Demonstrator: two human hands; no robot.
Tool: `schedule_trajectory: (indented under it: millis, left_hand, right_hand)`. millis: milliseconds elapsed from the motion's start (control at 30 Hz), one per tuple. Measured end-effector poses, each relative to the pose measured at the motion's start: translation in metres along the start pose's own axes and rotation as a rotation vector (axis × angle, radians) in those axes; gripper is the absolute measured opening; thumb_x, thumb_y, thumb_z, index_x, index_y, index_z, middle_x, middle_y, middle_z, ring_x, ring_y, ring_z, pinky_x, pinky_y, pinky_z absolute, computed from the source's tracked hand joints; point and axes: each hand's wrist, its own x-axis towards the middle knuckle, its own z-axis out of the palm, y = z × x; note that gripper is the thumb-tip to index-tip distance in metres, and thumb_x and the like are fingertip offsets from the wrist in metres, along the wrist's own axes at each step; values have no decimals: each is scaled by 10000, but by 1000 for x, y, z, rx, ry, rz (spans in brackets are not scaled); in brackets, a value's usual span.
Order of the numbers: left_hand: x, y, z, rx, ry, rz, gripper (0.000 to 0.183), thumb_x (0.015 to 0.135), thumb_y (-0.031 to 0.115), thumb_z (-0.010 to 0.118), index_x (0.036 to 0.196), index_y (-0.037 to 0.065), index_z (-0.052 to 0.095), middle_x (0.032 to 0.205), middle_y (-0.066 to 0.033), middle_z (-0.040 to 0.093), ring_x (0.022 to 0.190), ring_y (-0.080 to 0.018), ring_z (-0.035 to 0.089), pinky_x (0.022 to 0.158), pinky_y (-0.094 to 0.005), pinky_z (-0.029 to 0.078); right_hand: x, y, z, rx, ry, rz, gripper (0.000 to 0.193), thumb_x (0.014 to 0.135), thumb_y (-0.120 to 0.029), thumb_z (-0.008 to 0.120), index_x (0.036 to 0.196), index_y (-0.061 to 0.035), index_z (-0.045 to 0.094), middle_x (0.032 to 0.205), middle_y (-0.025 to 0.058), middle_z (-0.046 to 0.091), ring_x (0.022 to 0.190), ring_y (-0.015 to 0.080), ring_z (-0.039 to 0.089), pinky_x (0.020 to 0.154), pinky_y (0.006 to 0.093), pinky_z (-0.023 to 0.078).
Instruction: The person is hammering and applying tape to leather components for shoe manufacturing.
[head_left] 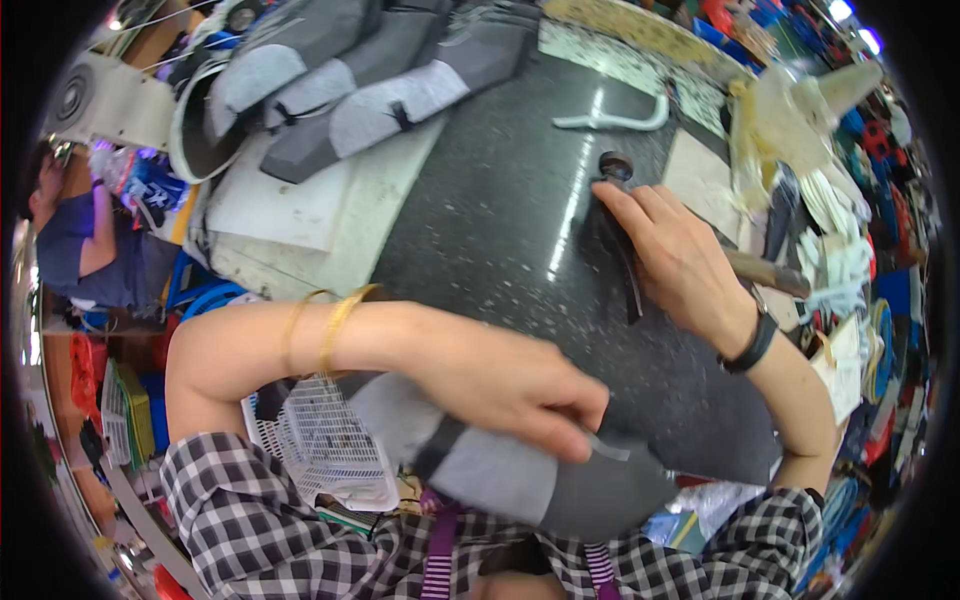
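Note:
My left hand point(510, 395) reaches across the near edge of the dark stone slab, its fingers bent together, slightly blurred. Below it a grey fabric shoe upper point(500, 475), light in the middle and dark at the end, is in its grip; the exact pinch point is unclear. A thin whitish strip point(608, 450) shows beside the fingertips. Over on the slab's right side, my right hand point(680, 255) is closed around a hammer. The hammer's curved dark head point(616, 168) shows past the fingers, and its wooden handle point(768, 272) sticks out behind the hand.
Several grey shoe uppers point(400, 105) lie at the back left. A white hooked piece point(615, 118) rests on the dark slab point(490, 220). At right stand a cloudy plastic container point(785, 125) and bundled white strips point(830, 225). A white basket point(330, 430) is near my left arm. Another person point(85, 240) sits far left.

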Motion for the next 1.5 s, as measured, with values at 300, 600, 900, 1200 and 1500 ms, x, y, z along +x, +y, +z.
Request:
schedule_trajectory:
  millis: [300, 600, 900, 1200, 1500]
  left_hand:
    - [49, -44, 22, 977, 375, -140, 311, 801, 274, 716, 962, 47, 578, 944, -58, 566, 945, -230, 556, 760, -316, 416]
    - [73, -71, -7, 634, 552, 195, 102, 812, 174, 711, 897, 125, 683, 895, 44, 647, 843, -148, 559, 762, -311, 388]
    - [65, -59, -2, 898, 593, 204, 172, 716, 146, 700, 876, 89, 674, 927, 7, 639, 799, -164, 572, 680, -315, 411]
    - [53, -50, 36, 956, 569, 111, 327, 645, 75, 699, 960, -13, 683, 937, -85, 626, 721, -180, 607, 549, -268, 478]
    - [19, -54, 38, 678, 592, 47, 284, 744, 10, 652, 1025, 33, 679, 949, -85, 625, 675, -240, 569, 591, -301, 472]
  right_hand:
    - [-121, -35, -57, 598, -180, 130, 501, 716, -46, 644, 1204, 32, 558, 931, 146, 632, 783, 315, 639, 682, 387, 525]
    - [-120, -33, -56, 428, -459, 219, 246, 780, -124, 605, 1012, -66, 546, 793, 78, 527, 664, 232, 606, 561, 336, 491]
    - [-91, -26, -49, 587, -229, 421, 227, 719, 65, 711, 910, 4, 606, 728, 144, 595, 593, 331, 608, 518, 380, 447]
    - [-88, -15, -38, 535, -101, 322, 146, 718, -4, 660, 816, -15, 553, 649, 118, 557, 539, 304, 586, 482, 364, 416]
    - [-69, -28, -27, 510, -186, 355, 222, 756, -165, 715, 783, -27, 544, 621, 89, 520, 503, 284, 552, 489, 364, 404]
